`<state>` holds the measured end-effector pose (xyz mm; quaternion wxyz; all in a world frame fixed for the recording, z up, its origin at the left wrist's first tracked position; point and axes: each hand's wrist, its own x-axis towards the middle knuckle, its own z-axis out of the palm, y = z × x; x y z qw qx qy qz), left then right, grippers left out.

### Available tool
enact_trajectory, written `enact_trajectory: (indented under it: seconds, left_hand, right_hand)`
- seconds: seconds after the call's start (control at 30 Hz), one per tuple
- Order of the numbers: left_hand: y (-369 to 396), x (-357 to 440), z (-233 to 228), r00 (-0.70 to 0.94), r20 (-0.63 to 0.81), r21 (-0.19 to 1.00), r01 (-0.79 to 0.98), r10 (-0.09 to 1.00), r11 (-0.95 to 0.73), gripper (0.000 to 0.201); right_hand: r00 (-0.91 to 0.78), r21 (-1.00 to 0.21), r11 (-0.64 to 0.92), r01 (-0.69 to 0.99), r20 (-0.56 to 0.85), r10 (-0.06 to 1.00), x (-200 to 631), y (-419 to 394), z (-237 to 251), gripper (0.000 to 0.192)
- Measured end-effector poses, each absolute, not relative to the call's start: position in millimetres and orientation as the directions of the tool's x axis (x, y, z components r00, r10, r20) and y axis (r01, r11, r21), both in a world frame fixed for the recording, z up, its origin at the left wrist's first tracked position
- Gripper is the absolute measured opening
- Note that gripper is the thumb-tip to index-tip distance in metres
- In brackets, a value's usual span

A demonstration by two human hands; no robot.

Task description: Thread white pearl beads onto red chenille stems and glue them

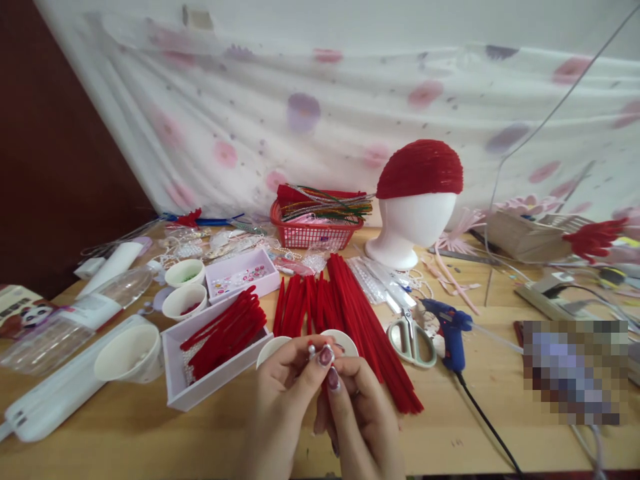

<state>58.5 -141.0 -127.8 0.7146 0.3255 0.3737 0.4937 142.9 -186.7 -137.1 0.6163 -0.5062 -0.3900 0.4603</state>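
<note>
My left hand (pixel 287 390) and my right hand (pixel 363 407) meet at the fingertips, low in the middle of the head view. Small white pearl beads (pixel 312 349) show at the pinched fingers of the left hand. The right thumb and fingers are pressed together just beside them; what they grip is hidden. Directly behind the hands stand two white paper cups, the left cup (pixel 271 348) and the right cup (pixel 345 340), both partly covered. Beyond them lie red pipe cleaners (pixel 360 320), bundled across the table.
On the left, a white box (pixel 176 373) holds short red pipe cleaners, near several cups and a plastic bottle (pixel 60 340). Behind stand a red basket (pixel 320 235) and a foam head (pixel 417 223) in a red cap. Scissors (pixel 411 340) and a blue glue gun (pixel 450 330) lie right.
</note>
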Motion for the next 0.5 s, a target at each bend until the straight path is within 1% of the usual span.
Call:
enact_trajectory:
  seconds: [0.17,0.3,0.5]
  left_hand:
    - [-142.5,60.6,-127.4,0.248,-0.218,0.806,-0.499,0.944,0.317,0.031]
    - [-142.4,61.4,-128.0,0.285,-0.233,0.799,-0.489,0.93,0.35,0.034]
    - [-143.5,61.4,-130.3,0.296,-0.221,0.796,-0.495,0.929,0.347,0.032]
  right_hand:
    - [0.282,-0.977,0.067,-0.203,0.007,0.96,142.2,-186.9,-134.1,0.037]
    - [0.282,-0.976,0.073,-0.204,0.012,0.959,141.3,-187.6,-133.5,0.038]
    - [0.276,-0.971,0.067,-0.231,0.001,0.961,140.8,-187.4,-133.1,0.036]
